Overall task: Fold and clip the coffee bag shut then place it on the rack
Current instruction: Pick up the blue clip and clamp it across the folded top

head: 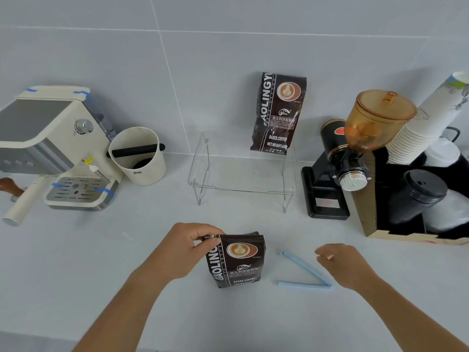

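Your left hand [189, 246] pinched the coffee bag's [237, 261] folded top to keep the crease; your right hand [341, 262], loosely curled and empty, hovered just beside the open blue clip [304, 273].

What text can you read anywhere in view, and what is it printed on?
"GAOLING", cut off, "BAKED COFFEE": near coffee bag held by the left hand.
"GAOLINGY", cut off, "BAKED.COFFEE", "NET.WEIGHT:454g": far coffee bag on the rack.
Chinese lines on both bags, knock box logo: too blurred.
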A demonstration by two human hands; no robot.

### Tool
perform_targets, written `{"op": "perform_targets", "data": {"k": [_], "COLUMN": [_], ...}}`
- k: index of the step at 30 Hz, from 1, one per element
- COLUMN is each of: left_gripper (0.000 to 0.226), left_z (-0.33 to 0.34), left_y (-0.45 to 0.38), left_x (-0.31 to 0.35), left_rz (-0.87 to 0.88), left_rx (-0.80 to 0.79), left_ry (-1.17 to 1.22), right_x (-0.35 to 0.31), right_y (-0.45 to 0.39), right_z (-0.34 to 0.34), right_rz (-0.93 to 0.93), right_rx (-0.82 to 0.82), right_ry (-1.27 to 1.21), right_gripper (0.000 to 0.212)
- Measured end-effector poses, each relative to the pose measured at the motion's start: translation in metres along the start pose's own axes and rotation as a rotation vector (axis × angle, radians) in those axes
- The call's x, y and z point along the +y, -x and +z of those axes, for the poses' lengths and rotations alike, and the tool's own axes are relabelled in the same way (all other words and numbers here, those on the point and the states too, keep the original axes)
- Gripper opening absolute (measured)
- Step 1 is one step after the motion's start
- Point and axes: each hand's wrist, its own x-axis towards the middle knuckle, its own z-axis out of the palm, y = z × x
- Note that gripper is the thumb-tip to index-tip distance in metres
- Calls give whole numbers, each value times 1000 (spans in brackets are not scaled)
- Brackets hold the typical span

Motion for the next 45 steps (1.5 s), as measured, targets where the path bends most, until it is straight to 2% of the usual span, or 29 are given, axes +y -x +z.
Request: {"op": "perform_targets", "data": {"k": [3, 5, 8, 12, 19, 25, 30, 35, 41, 45], "left_gripper": [34, 33, 31, 28, 40, 30, 43, 40, 30, 38], "left_z": [1, 2, 1, 3, 3, 8, 9, 9, 9, 11], "left_y": [0, 1, 1, 1, 2, 1, 4, 5, 4, 6], "left_x": [0, 0, -1, -3, -3, -10, -10, -9, -13, -17], "left_rz": [4, 7, -1, 13, 39, 102, 17, -113, -140, -156], "left_rx": [2, -3, 1, 13, 24, 94, 153, 234, 263, 246], "left_ry": [10, 11, 8, 10, -21, -6, 109, 235, 298, 399], "right_x": [21, 26, 31, 33, 21, 15, -9, -41, -80, -109], "right_y": [5, 9, 8, 7, 18, 18, 21, 25, 36, 45], "right_z": [15, 22, 32, 39, 39, 22, -15, -52, -77, -75], "right_rz": [115, 141, 163, 192, 142, 96, 44, 2, -42, -135], "right_rx": [-71, -90, -86, -48, -39, -5, 122, 201, 197, 116], "right_ry": [15, 33, 95, 122, 162, -68, -331, -542, -732, -785], "right_gripper": [18, 6, 20, 24, 34, 27, 18, 14, 13, 13]}}
